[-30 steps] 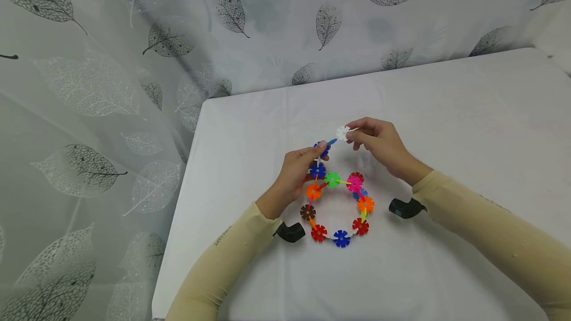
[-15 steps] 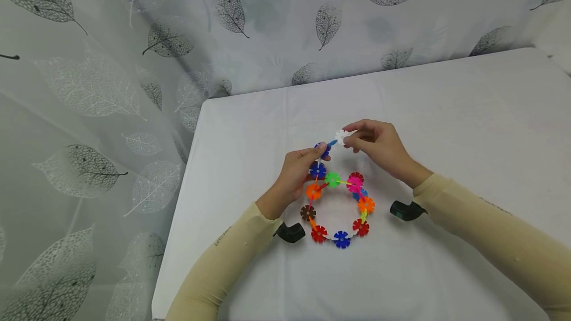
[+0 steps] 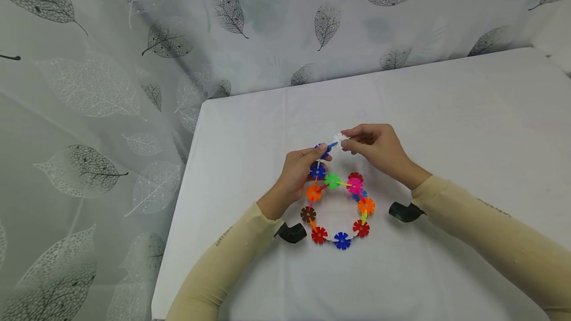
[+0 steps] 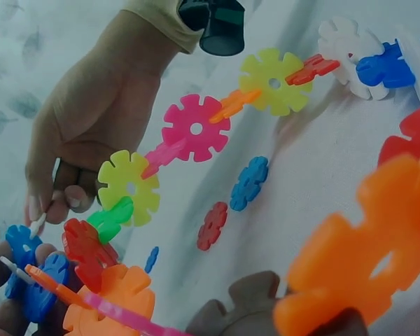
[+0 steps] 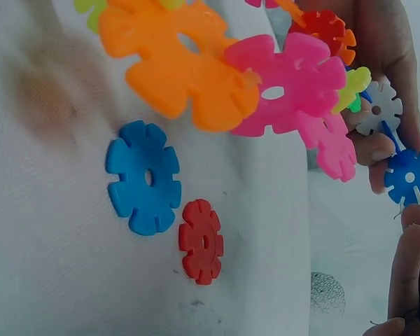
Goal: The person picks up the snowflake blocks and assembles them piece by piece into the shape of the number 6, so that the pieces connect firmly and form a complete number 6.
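A ring of colourful slotted snowflake discs hangs in front of me, with an orange disc (image 3: 366, 206), a green disc (image 3: 332, 181) and a brown disc (image 3: 308, 213) among them. My left hand (image 3: 294, 175) grips the ring's upper left, its thumb on a dark blue disc (image 3: 322, 151). Between thumb and finger, my right hand (image 3: 376, 145) pinches a white disc (image 3: 339, 140). This white disc meets a lighter blue disc (image 3: 332, 145) standing edge-on beside the left thumb. How deep their slots engage cannot be told. In the left wrist view, the right hand (image 4: 98, 112) pinches the white disc edge-on.
A loose blue disc (image 5: 143, 178) and a loose red disc (image 5: 201, 241) lie on the white-covered table (image 3: 446, 113). Black curved wrist pieces (image 3: 291, 233) stick out by both sleeves. A leaf-patterned curtain (image 3: 267, 24) hangs behind the table and along its left.
My right hand has moved slightly left and down, bringing the white disc against the edge-on blue disc. The left hand and ring have barely moved.
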The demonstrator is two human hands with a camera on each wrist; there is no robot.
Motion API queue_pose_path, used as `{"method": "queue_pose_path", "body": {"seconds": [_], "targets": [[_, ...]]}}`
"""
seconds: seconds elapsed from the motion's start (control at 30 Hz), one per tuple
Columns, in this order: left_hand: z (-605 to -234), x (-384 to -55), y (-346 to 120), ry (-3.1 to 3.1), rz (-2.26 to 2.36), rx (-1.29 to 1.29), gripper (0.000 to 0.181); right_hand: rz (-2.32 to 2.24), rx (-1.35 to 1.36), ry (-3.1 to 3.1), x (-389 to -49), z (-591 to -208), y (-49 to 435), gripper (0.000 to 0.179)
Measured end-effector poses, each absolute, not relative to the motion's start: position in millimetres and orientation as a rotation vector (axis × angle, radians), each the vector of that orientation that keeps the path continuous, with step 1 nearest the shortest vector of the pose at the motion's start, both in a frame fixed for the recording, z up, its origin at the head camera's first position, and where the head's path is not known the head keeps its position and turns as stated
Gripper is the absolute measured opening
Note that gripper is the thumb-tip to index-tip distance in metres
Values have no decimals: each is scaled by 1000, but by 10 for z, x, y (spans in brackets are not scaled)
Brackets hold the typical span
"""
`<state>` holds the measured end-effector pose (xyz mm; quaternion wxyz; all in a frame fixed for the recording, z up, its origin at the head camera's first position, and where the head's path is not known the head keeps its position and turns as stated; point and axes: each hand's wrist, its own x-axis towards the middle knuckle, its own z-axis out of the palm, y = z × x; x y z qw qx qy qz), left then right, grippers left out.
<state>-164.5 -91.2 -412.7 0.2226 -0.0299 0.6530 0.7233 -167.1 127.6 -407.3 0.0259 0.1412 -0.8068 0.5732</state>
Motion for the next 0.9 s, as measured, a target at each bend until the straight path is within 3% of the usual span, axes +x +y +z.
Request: {"method": "queue_pose_path", "body": {"seconds": [0.6, 0.9], "targets": [[-4104, -1672, -892, 1898, 1963, -43, 42, 1781, 532, -2587, -1644, -4093, 1295, 33], [-4126, -1681, -913, 1836, 1987, -101, 40, 1819, 218, -2524, -1688, -4151, 1404, 46]]}}
